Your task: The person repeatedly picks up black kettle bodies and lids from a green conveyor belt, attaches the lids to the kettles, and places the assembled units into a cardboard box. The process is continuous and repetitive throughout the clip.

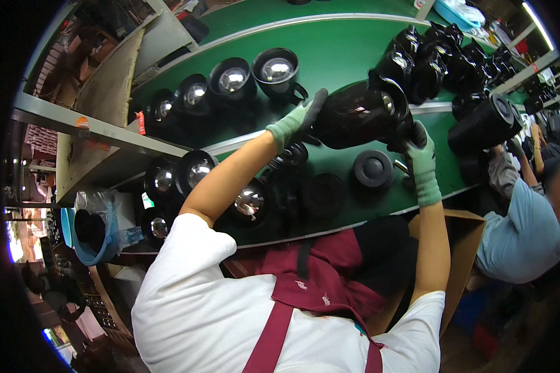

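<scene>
A glossy black jug point(351, 117), tilted on its side, is held up over the green workbench between my two gloved hands. My left hand point(297, 119), in a green glove with dark fingers, is closed on its left end. At the right end, my right hand point(419, 154) grips by the rim and handle side; its fingers are partly lost against the black. A short shiny metal rod point(401, 166) shows beside my right hand; whether the hand holds it I cannot tell. Below the jug, a round black lid point(373, 169) lies on the bench.
Black pots with shiny insides point(233, 78) stand in a row on the left, and more point(251, 200) sit nearer me. Several black jugs point(426, 62) crowd the back right. A ribbed black cylinder point(482, 127) stands near a co-worker point(526, 230). A blue basin point(96, 245) is at left.
</scene>
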Motion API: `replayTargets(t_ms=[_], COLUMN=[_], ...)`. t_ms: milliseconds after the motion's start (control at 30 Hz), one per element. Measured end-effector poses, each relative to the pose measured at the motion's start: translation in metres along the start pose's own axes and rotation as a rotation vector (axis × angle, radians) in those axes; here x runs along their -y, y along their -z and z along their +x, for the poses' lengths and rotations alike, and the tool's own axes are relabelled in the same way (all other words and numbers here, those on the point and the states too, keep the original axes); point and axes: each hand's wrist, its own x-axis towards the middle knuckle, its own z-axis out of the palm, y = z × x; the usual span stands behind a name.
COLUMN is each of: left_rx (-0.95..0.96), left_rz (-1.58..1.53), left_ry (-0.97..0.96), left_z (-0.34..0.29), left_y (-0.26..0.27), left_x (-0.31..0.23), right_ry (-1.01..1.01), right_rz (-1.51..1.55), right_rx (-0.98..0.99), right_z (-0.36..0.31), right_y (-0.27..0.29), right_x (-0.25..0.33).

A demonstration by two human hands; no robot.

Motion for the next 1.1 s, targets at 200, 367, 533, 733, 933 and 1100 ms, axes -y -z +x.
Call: replayTargets(t_ms=[200, 367, 533, 733, 933, 1100], left_rx=[-0.529, -0.577, -0.348, 0.103, 0.062, 0.588], left_rz=[1.073, 1.042, 0.968, 0.81, -0.152, -0.616], left_ry=[-0.504, -0.688, -0.878, -1.142, -0.486, 0.088], left_z=[0.038, 0.052, -0.047, -0.145, -0.182, -0.22], left_y=[0.089, 0.081, 0.039, -0.034, -0.055, -0.077], left_x=[0.027, 0.033, -0.009, -0.051, 0.0, 0.072], right_ry=[0.166, 0.2, 0.802, 0.802, 0.389, 0.509], right_rz=[-0.295, -0.504, -0.973, -1.369, -0.218, -0.514], right_rx=[-0.382, -0.38, -0.039, 0.068, -0.356, -0.337], right_z=[0.133, 0.188, 0.065, -0.093, -0.231, -0.296], right_y=[-0.068, -0.043, -0.086, -0.067, -0.033, -0.034], right_x=[-0.086, -0.115, -0.001, 0.06, 0.059, 0.045])
